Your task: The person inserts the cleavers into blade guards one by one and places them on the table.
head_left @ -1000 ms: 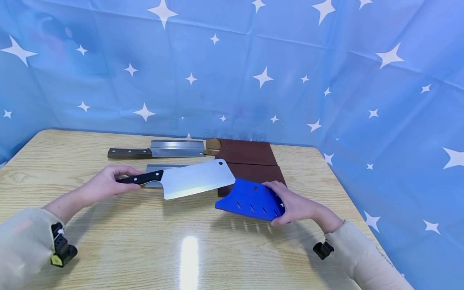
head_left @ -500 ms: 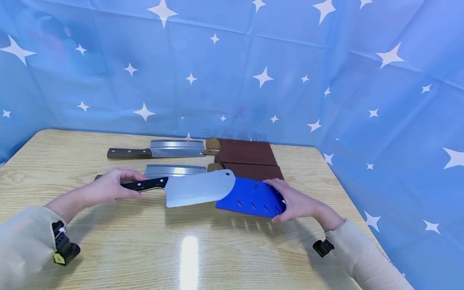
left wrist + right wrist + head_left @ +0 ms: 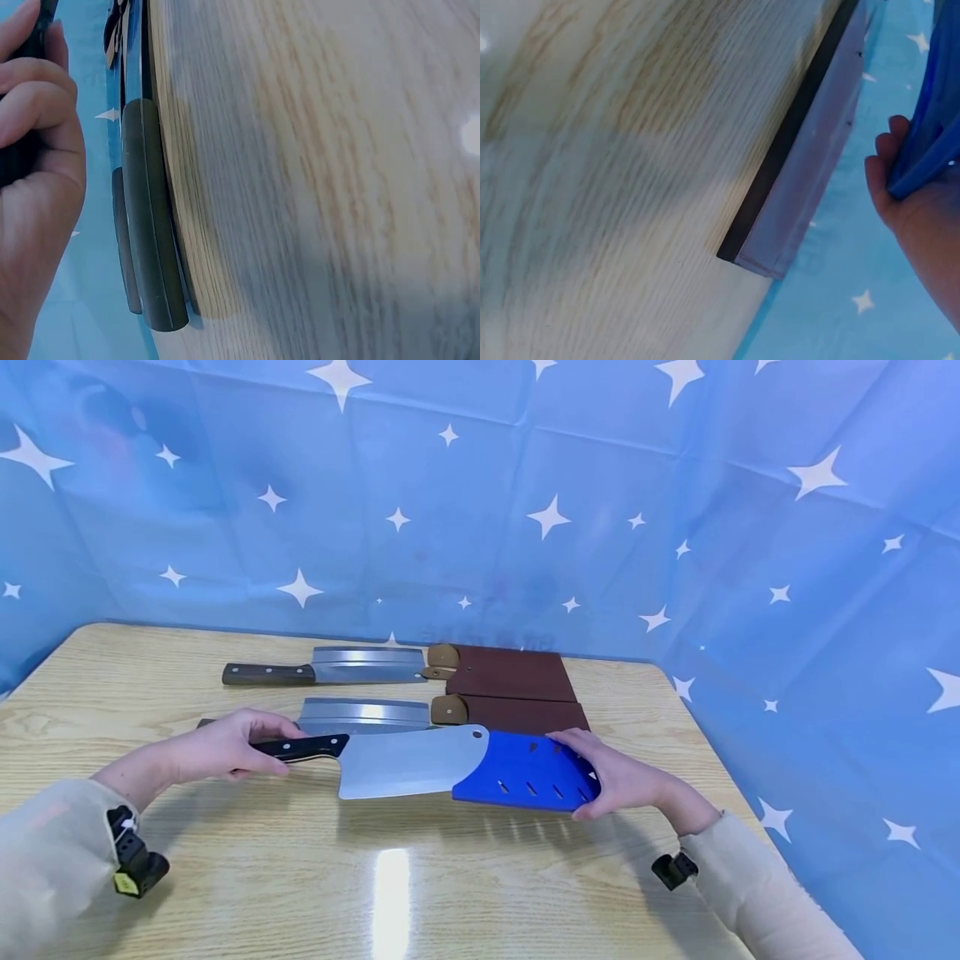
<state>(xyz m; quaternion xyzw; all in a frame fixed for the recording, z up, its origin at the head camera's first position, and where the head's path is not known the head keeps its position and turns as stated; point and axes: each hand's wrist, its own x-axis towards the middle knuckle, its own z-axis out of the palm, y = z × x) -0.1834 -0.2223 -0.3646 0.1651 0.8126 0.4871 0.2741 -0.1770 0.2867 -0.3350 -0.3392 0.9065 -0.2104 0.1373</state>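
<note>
My left hand [image 3: 236, 745] grips the black riveted handle of a cleaver [image 3: 408, 762], held above the table with its blade pointing right. Its fingers curl round the handle in the left wrist view. A blue slotted blade guard [image 3: 525, 770] is pinched at its right end by my right hand [image 3: 626, 777]. The cleaver's front end meets the guard's curved mouth. Whether the tip is inside or only overlaps it, I cannot tell. Behind them lies a second cleaver [image 3: 363, 714], its dark handle [image 3: 150, 225] partly covered by my left hand in the head view.
At the back of the wooden table [image 3: 300, 877] lies another cleaver [image 3: 367, 666] with a dark handle. Two brown leather sheaths, the far sheath [image 3: 510, 672] and the near sheath [image 3: 525, 714], lie right of the blades. A starry blue curtain [image 3: 480, 510] hangs behind.
The cleaver's blade has lowered and levelled out, and its front end has come to the guard's mouth. The blue guard has shifted slightly right.
</note>
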